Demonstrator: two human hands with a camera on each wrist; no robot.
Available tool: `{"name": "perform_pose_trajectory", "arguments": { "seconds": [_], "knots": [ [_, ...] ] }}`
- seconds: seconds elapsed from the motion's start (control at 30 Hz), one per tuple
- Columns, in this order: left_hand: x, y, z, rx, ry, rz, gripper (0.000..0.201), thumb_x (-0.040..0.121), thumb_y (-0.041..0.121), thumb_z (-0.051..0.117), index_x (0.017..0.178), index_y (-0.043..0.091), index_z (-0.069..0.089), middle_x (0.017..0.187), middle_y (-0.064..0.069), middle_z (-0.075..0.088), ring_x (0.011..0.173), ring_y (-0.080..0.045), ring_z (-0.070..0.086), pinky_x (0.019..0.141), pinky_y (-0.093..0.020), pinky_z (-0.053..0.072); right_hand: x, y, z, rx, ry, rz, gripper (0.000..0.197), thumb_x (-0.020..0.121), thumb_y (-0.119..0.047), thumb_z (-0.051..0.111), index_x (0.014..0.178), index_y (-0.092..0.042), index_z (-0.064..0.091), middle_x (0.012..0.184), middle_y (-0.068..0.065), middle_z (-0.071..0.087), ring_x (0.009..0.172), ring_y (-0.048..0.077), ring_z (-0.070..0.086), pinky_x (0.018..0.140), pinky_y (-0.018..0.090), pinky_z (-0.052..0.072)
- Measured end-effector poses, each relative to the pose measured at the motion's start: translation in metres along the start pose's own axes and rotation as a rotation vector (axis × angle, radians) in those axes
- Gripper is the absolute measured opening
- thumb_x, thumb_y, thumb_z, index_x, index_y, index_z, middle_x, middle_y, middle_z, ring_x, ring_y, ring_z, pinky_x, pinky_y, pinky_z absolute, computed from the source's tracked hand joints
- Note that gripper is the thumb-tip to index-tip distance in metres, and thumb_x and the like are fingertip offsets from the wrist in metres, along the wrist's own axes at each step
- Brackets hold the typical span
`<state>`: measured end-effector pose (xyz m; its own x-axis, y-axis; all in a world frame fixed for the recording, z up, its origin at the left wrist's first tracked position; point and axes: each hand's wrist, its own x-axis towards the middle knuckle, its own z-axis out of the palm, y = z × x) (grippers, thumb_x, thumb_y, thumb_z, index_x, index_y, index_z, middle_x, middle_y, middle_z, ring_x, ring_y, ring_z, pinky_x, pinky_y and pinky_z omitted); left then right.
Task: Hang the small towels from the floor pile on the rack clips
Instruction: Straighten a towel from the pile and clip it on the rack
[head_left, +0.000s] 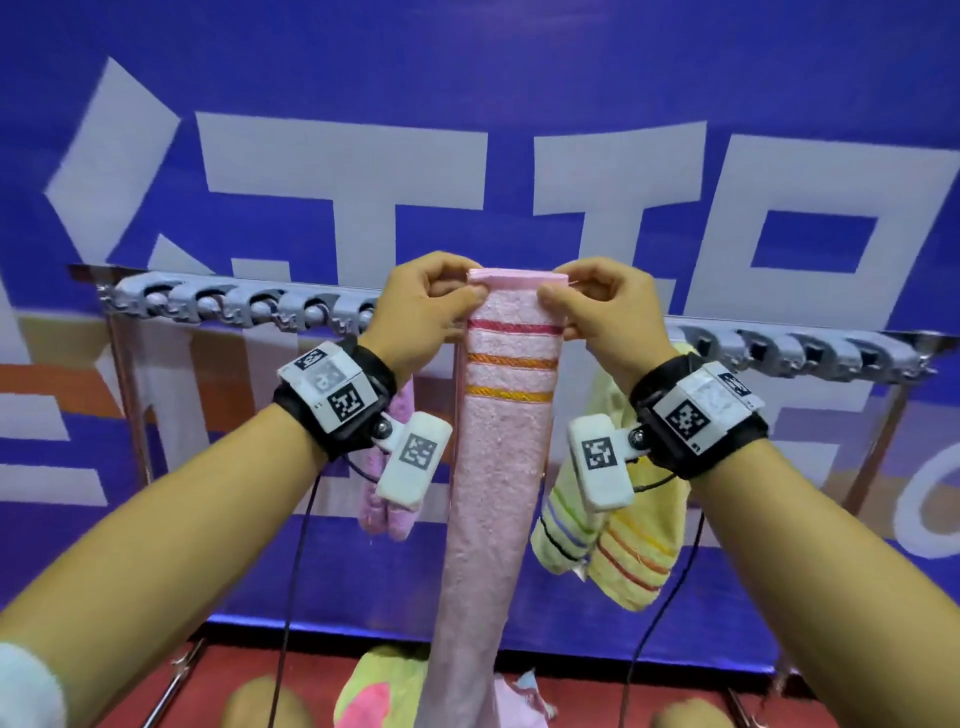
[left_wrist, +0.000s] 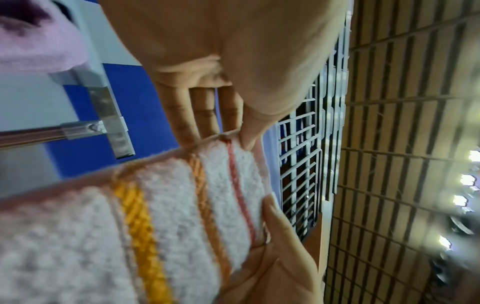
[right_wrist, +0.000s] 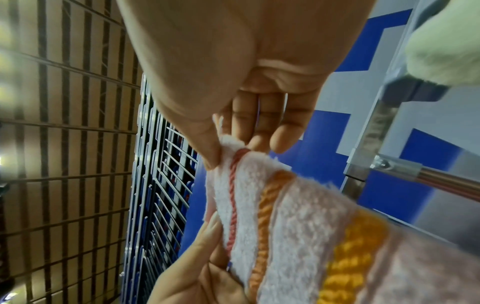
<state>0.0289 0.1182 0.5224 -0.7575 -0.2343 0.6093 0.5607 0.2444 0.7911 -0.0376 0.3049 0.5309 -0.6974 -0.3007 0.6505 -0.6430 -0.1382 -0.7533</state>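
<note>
Head view: A pink towel (head_left: 498, 467) with red, orange and yellow stripes hangs full length in front of the clip rack (head_left: 249, 306), its folded top edge raised level with the row of grey clips. The left hand (head_left: 421, 312) pinches the top left corner and the right hand (head_left: 608, 312) pinches the top right corner, thumbs in front and fingers curled behind. No clip is seen gripping this towel, so I judge it not yet hung. Two towels already hang from the rack: a lilac towel (head_left: 387, 499) behind the left wrist and a yellow-green towel (head_left: 613, 545) behind the right wrist. At the bottom of the frame, the floor pile (head_left: 374, 691) holds more cloth in yellow-green and pink, so work remains. Many clips to the left and right stand unused. My estimate: the task is in its earlier half.

Left wrist view: The left hand's thumb presses the towel's hem near the red stripe against the fingers (left_wrist: 200, 115) behind it, a narrow pinch and not a full fist. The opposite hand grips the far corner below. A rack post and a hanging lilac cloth show at upper left. The picture is blurred.

Right wrist view: The right hand's thumb and fingers (right_wrist: 265, 123) nip the towel corner at the red stripe, closed on cloth alone. The other hand holds the lower corner. A pale green cloth hangs from the rack at upper right.
</note>
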Motion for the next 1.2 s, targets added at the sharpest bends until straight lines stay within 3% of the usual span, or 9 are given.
{"name": "perform_pose_trajectory", "arguments": {
  "seconds": [0.17, 0.37, 0.5, 0.6, 0.67, 0.77, 0.9, 1.07, 1.2],
  "knots": [
    [0.004, -0.019, 0.002, -0.037, -0.004, -0.11, 0.016, 0.09, -0.001, 0.064, 0.093, 0.014, 0.064, 0.076, 0.0, 0.069, 0.067, -0.015, 0.063, 0.063, -0.03, 0.056, -0.002, 0.03, 0.012, -0.072, -0.13, 0.131, 0.011, 0.084, -0.011, 0.075, 0.09, -0.015, 0.066, 0.076, -0.007, 0.068, 0.067, 0.004, 0.065, 0.058, 0.02, 0.052],
    [0.011, -0.025, 0.004, 0.036, -0.043, -0.093, 0.017, 0.088, 0.001, 0.067, 0.092, 0.017, 0.066, 0.077, 0.004, 0.072, 0.073, -0.014, 0.067, 0.068, -0.035, 0.058, 0.007, 0.039, 0.027, -0.214, -0.121, 0.041, 0.008, 0.084, -0.02, 0.076, 0.084, -0.018, 0.069, 0.071, -0.006, 0.063, 0.062, 0.003, 0.057, 0.059, 0.02, 0.049],
    [0.022, -0.027, -0.003, 0.036, -0.03, -0.075, 0.014, 0.087, 0.006, 0.071, 0.095, 0.017, 0.068, 0.083, -0.002, 0.071, 0.077, -0.018, 0.069, 0.074, -0.041, 0.06, 0.022, 0.036, 0.027, -0.276, -0.106, -0.015, 0.01, 0.084, -0.025, 0.076, 0.082, -0.018, 0.071, 0.072, -0.003, 0.065, 0.067, 0.011, 0.06, 0.064, 0.034, 0.053],
    [0.027, -0.03, 0.001, -0.041, -0.036, -0.067, 0.012, 0.088, 0.009, 0.07, 0.097, 0.015, 0.067, 0.084, -0.002, 0.069, 0.072, -0.016, 0.068, 0.063, -0.033, 0.058, 0.032, 0.033, 0.027, -0.278, -0.093, -0.068, 0.015, 0.083, -0.029, 0.076, 0.08, -0.016, 0.071, 0.071, -0.005, 0.064, 0.066, 0.01, 0.059, 0.065, 0.034, 0.053],
    [0.027, -0.037, 0.006, -0.149, -0.086, -0.093, 0.014, 0.088, 0.01, 0.068, 0.101, 0.014, 0.067, 0.085, -0.001, 0.07, 0.07, -0.013, 0.067, 0.059, -0.027, 0.054, 0.035, 0.028, 0.027, -0.273, -0.074, -0.093, 0.012, 0.084, -0.025, 0.076, 0.081, -0.014, 0.071, 0.072, -0.003, 0.066, 0.067, 0.009, 0.06, 0.066, 0.035, 0.055],
    [0.019, -0.057, 0.015, -0.106, -0.266, -0.14, 0.019, 0.085, 0.006, 0.072, 0.103, 0.009, 0.07, 0.091, -0.002, 0.074, 0.083, -0.016, 0.07, 0.072, -0.029, 0.055, 0.04, 0.019, 0.022, -0.293, -0.037, -0.111, 0.012, 0.084, -0.021, 0.075, 0.086, -0.01, 0.071, 0.077, 0.002, 0.069, 0.07, 0.011, 0.061, 0.068, 0.037, 0.056],
    [-0.003, -0.092, 0.028, -0.059, -0.432, -0.304, 0.025, 0.079, 0.002, 0.077, 0.103, 0.006, 0.072, 0.102, -0.007, 0.075, 0.096, -0.022, 0.071, 0.085, -0.036, 0.056, 0.048, 0.008, 0.005, -0.315, 0.06, -0.119, 0.011, 0.082, -0.022, 0.076, 0.083, -0.013, 0.069, 0.074, -0.007, 0.065, 0.069, 0.007, 0.06, 0.065, 0.028, 0.053],
    [-0.011, -0.112, 0.02, 0.037, -0.492, -0.421, 0.02, 0.082, 0.011, 0.074, 0.093, -0.004, 0.069, 0.083, -0.01, 0.069, 0.076, -0.02, 0.061, 0.066, -0.029, 0.052, 0.05, 0.006, -0.036, -0.295, 0.314, -0.113, 0.021, 0.074, -0.025, 0.079, 0.08, -0.023, 0.059, 0.08, -0.01, 0.06, 0.072, 0.004, 0.057, 0.066, 0.021, 0.05],
    [-0.006, -0.107, 0.002, -0.118, -0.514, -0.485, 0.018, 0.085, 0.017, 0.069, 0.07, 0.011, 0.061, 0.055, 0.001, 0.042, 0.049, -0.008, 0.037, 0.049, -0.019, 0.035, 0.044, 0.012, -0.073, -0.307, 0.419, -0.013, 0.03, 0.07, -0.021, 0.073, 0.091, -0.024, 0.052, 0.076, -0.002, 0.055, 0.066, 0.013, 0.051, 0.06, 0.026, 0.045]
  ]
}}
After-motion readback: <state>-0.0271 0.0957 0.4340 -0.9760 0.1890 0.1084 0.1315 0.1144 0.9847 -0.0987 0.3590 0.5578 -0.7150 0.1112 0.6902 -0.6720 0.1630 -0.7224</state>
